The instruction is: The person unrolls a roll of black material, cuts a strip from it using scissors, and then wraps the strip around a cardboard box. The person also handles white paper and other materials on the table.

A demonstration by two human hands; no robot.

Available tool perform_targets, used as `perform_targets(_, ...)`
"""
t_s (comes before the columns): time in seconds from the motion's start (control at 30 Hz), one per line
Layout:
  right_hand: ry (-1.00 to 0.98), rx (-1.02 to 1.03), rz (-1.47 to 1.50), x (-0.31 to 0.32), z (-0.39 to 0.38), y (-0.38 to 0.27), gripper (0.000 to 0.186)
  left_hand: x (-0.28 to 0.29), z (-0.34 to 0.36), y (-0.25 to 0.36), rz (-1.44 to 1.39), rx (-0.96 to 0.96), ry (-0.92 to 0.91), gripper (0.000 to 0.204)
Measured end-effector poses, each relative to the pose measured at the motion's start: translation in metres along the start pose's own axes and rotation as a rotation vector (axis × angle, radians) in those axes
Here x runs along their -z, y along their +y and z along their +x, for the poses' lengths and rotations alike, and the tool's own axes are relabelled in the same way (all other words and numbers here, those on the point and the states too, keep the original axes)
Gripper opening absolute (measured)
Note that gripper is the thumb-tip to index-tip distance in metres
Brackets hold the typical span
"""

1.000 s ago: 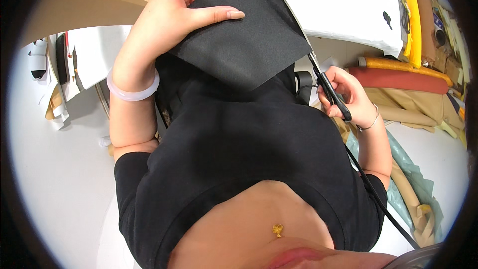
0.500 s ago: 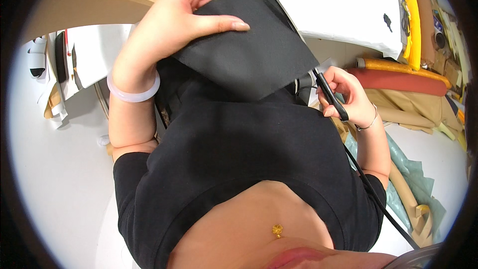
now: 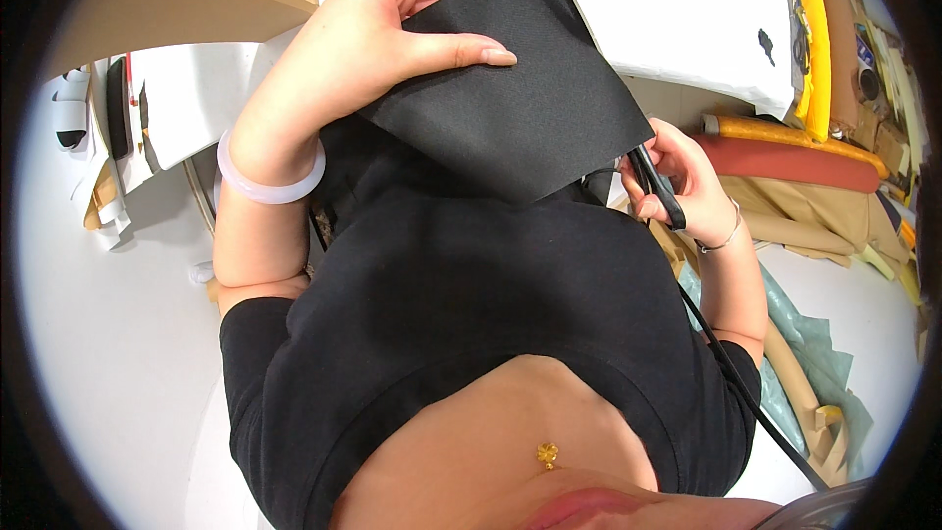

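My left hand [image 3: 378,44] is closed on a flat black panel [image 3: 535,113] with a fine matte surface. The thumb lies across its face while the other fingers go behind. The panel is held tilted in front of my chest, its right corner close to my right hand [image 3: 692,186]. That hand grips black-handled scissors [image 3: 665,198], handles pointing down toward me. Their blades are hidden behind or at the panel's corner, so I cannot tell whether they touch it.
A white-topped table [image 3: 677,20] lies beyond the panel. A curved tan board [image 3: 186,5] stands at the left. Rolls of material, including a red roll [image 3: 785,162], lie at the right, with teal sheeting [image 3: 810,334] below. A black cable [image 3: 731,378] runs past my right arm.
The panel and my left hand have shifted a little to the right, so the panel's corner now meets my right hand's fingers. The scissors have turned slightly, showing more of their handles.
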State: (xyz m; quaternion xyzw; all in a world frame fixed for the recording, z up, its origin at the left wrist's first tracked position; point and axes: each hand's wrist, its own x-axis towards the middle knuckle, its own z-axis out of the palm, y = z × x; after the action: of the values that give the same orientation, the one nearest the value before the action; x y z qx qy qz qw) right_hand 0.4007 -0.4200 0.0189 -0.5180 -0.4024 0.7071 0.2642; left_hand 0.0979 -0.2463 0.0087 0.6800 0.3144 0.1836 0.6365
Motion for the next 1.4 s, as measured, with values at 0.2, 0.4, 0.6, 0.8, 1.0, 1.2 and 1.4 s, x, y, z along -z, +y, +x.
perform_targets(0.2, 0.015, -0.03, 0.046, 0.002, -0.001, 0.001, 0.044, 0.002, 0.0, 0.0, -0.023, 0.003, -0.023, 0.034)
perform_targets(0.4, 0.044, -0.01, 0.01, 0.004, 0.0, 0.004, 0.039, 0.003, 0.0, 0.006, -0.101, 0.067, -0.031, 0.033)
perform_targets(0.6, 0.07, -0.033, 0.005, 0.001, 0.002, 0.012, 0.036, 0.002, 0.002, 0.006, -0.071, 0.089, -0.019, 0.034)
perform_targets(0.8, 0.105, -0.018, 0.124, -0.006, -0.001, 0.025, 0.026, 0.001, 0.007, 0.009, -0.094, 0.117, -0.035, 0.034)
perform_targets(1.0, 0.927, 0.642, 0.399, 0.054, -0.026, 0.036, 0.025, 0.008, 0.008, 0.0, 0.023, 0.117, 0.094, 0.032)
perform_targets(1.2, 1.306, 0.78, 0.752, 0.135, -0.11, 0.067, 0.062, 0.002, 0.011, 0.005, -0.036, 0.103, 0.167, 0.03)
perform_targets(1.4, 1.21, 0.246, 0.388, 0.097, -0.061, 0.051, 0.061, -0.002, 0.007, 0.004, -0.115, 0.168, 0.158, 0.03)
